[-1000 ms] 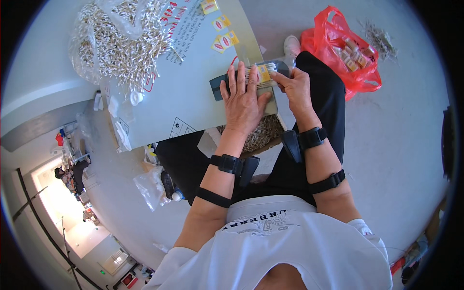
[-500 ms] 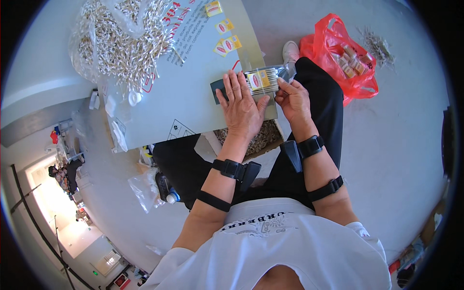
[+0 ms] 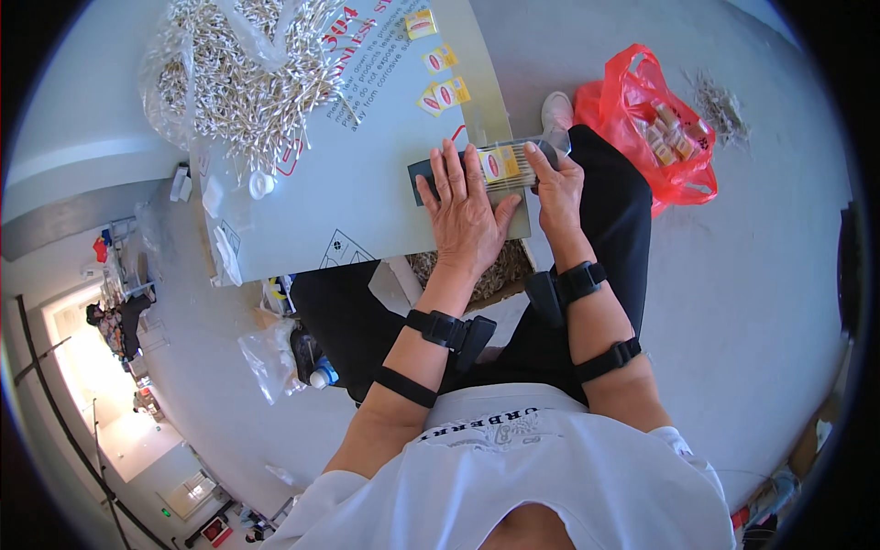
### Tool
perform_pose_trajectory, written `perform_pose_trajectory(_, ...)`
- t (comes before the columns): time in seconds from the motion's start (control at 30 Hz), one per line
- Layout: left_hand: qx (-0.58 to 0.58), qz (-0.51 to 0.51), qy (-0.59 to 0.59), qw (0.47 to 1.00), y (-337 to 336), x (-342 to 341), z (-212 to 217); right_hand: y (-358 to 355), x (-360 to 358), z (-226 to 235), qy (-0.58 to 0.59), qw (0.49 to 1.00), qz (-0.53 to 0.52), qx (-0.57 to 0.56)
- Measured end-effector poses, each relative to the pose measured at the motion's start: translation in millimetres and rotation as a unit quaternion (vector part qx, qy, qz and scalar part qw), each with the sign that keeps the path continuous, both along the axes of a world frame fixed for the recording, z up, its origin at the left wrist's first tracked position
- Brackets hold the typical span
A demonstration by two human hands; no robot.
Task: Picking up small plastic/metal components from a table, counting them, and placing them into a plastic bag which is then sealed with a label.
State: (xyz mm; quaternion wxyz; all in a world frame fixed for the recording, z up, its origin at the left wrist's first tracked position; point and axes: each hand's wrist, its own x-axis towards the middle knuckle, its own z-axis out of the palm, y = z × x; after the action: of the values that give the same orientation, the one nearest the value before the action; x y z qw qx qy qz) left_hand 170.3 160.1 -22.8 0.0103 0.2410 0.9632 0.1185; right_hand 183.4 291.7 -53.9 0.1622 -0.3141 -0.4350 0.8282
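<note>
A clear packet of cotton swabs [image 3: 530, 174] with a yellow card [image 3: 498, 165] inside lies at the right edge of the table. My left hand [image 3: 466, 220] rests flat beside it, fingers stretched out over a dark pad [image 3: 418, 183], with its fingertips next to the packet's left end. The packet's right end is gripped by my right hand [image 3: 559, 188], thumb on top and the other fingers curled underneath, mostly hidden. Loose clear film [image 3: 557, 141] sticks out past that thumb.
A large plastic bag of loose cotton swabs [image 3: 247, 82] covers the table's far left. Several yellow cards [image 3: 440, 60] lie along the far right edge. An open box of swabs [image 3: 500, 275] sits below the table edge. On the floor stands a red bag [image 3: 632, 128] holding packets.
My right thumb has moved from the packet's near corner onto the top of its right end, and the fingers have closed around that end. My left hand stays flat.
</note>
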Motion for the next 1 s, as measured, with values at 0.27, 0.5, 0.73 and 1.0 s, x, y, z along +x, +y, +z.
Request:
perform_pose_trajectory(0.27,-0.033,-0.032,-0.002,0.999,5,-3,5,-2,-2,-3,0.002,1.0,-0.007,0.023)
perform_pose_trajectory(0.5,-0.001,0.014,-0.006,1.0,1,4,-3,-1,-3,-12,0.007,1.0,-0.021,-0.01)
perform_pose_trajectory(0.73,-0.011,0.006,-0.023,1.0,4,6,0,-1,-5,-18,0.0,0.998,-0.028,0.054)
perform_pose_trajectory(1.0,-0.01,0.019,-0.025,0.999,1,4,0,-7,-7,-12,-0.027,0.992,-0.041,0.12)
